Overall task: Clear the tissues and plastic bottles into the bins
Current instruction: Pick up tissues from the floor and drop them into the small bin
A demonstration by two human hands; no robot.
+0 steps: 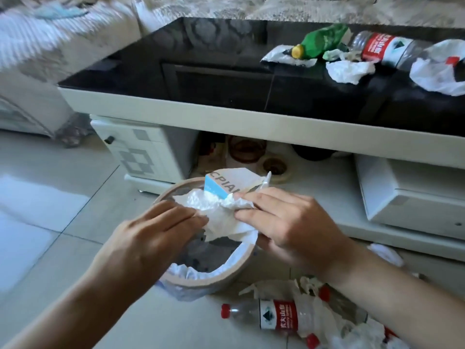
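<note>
Over the round bin point(234, 267) on the floor, my left hand point(153, 233) and my right hand point(284, 220) together hold a bundle of white crumpled tissue point(226, 217) and a blue-and-tan wrapper point(226, 183). The fingers of both hands pinch the tissue from either side. On the black table top point(176, 59) lie a green bottle point(319, 41), a clear red-labelled bottle point(385, 50) and more tissues point(348, 70). A clear bottle with a red cap point(274, 317) lies on the floor among crumpled tissues point(362, 333).
A white plastic bag point(440, 74) sits at the table's right end. Under the table are a white drawer unit point(146, 152) on the left, a white box point(412, 195) on the right and dark items between. A sofa with cloth point(50, 34) stands at the left.
</note>
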